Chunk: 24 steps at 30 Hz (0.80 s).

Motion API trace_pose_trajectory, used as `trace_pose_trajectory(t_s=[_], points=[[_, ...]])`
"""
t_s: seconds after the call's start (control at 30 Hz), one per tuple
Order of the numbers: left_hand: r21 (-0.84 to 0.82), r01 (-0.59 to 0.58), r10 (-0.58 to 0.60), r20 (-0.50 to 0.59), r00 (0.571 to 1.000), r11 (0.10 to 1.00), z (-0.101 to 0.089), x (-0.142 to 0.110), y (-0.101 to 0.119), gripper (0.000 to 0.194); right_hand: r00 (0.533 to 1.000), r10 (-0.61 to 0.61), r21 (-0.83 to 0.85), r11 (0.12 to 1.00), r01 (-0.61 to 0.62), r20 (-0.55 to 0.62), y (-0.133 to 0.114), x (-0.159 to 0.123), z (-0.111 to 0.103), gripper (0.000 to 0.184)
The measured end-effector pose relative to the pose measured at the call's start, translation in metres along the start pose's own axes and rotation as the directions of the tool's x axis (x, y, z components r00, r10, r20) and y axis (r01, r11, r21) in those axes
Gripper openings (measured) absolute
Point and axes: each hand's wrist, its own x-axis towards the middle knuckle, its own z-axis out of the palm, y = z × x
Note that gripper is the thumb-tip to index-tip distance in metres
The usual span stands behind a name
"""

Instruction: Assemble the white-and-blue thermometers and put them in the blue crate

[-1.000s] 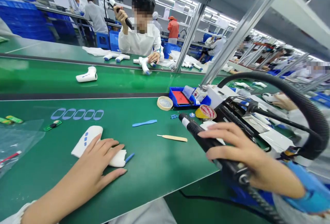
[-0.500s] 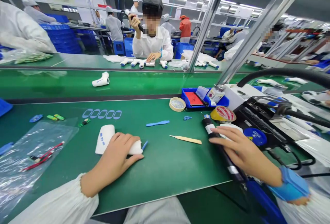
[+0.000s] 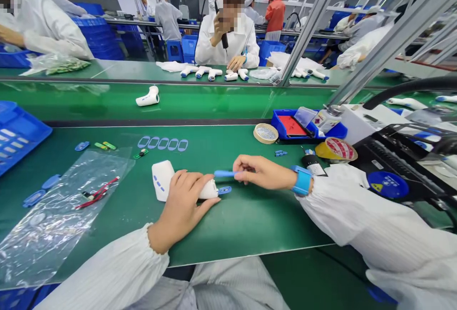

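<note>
My left hand [image 3: 187,200] wraps around a white pistol-shaped plastic housing [image 3: 163,179] lying on the green bench, with small blue buttons on its side. A blue plastic piece [image 3: 224,190] sticks out at the housing's right end, beside my left fingertips. Between thumb and fingers, my right hand [image 3: 255,171] pinches a flat blue pry stick [image 3: 224,174]. Its tip is just above the blue piece; whether they touch I cannot tell. A black electric screwdriver [image 3: 311,158] lies to the right, partly hidden behind my right sleeve.
Several blue frames [image 3: 163,143] lie in a row behind the housing. A plastic bag [image 3: 71,215] with red wires [image 3: 102,193] is at left, near a blue crate [image 3: 21,134]. A tape roll [image 3: 266,133] and a blue parts tray [image 3: 274,119] stand back right. A co-worker [image 3: 228,29] sits opposite.
My right hand has let go of the screwdriver, moved left and taken up the blue pry stick. My left hand still holds the housing. The wooden-handled tool no longer shows.
</note>
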Motion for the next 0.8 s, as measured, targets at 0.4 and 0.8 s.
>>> trace_pose_trajectory(t_s=[0.4, 0.8], points=[[-0.025, -0.023, 0.024, 0.022, 0.999, 0.999, 0.002, 0.001, -0.003, 0.039, 0.997, -0.045, 0.183, 0.983, 0.034, 0.058, -0.019, -0.002, 0.008, 0.014], [0.015, 0.026, -0.029, 0.319, 0.947, 1.0, 0.001, 0.029, -0.01, 0.036, 0.931, 0.084, -0.146, 0.989, -0.033, 0.356, -0.024, 0.047, 0.007, 0.011]])
